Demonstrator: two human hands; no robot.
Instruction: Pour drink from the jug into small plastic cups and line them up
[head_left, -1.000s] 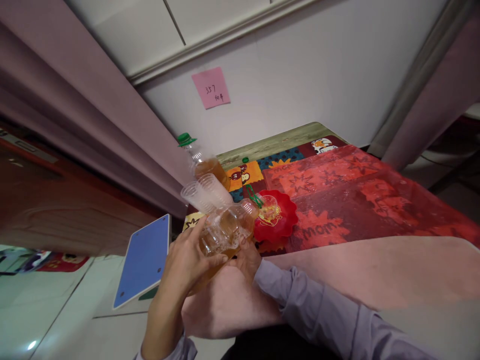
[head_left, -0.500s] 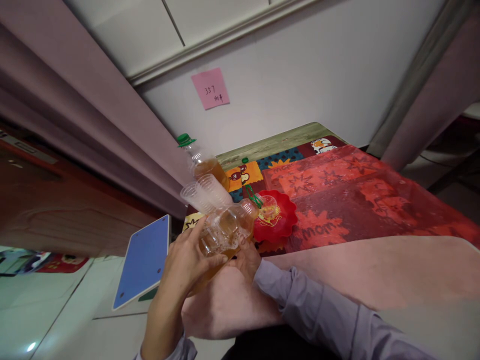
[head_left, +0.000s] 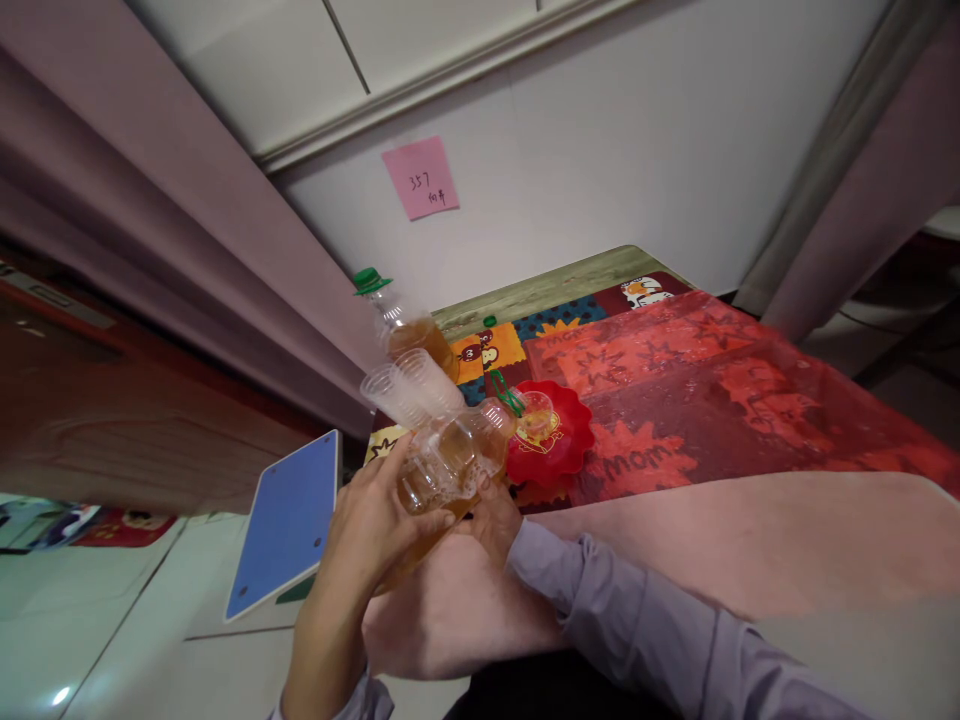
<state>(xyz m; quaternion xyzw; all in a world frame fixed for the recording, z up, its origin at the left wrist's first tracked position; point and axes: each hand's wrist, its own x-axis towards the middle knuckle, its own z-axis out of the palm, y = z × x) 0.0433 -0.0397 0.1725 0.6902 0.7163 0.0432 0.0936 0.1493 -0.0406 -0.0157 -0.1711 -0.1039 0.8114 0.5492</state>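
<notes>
A clear plastic bottle of amber liquid is tilted, its mouth pointing up and right toward a red scalloped plate. My left hand is wrapped round its left side. Closed on its lower right side is my right hand. A small clear cup stands on the plate, close to the bottle's mouth, with a green handle-like loop beside it. Behind the held bottle are stacked clear plastic cups. Farther back stands another bottle with a green hat-shaped cap.
A patterned cloth and red plastic sheet cover part of the table, whose pink edge is nearest me. A small green cap lies at the back. A blue board is at the left; a pink note is on the wall.
</notes>
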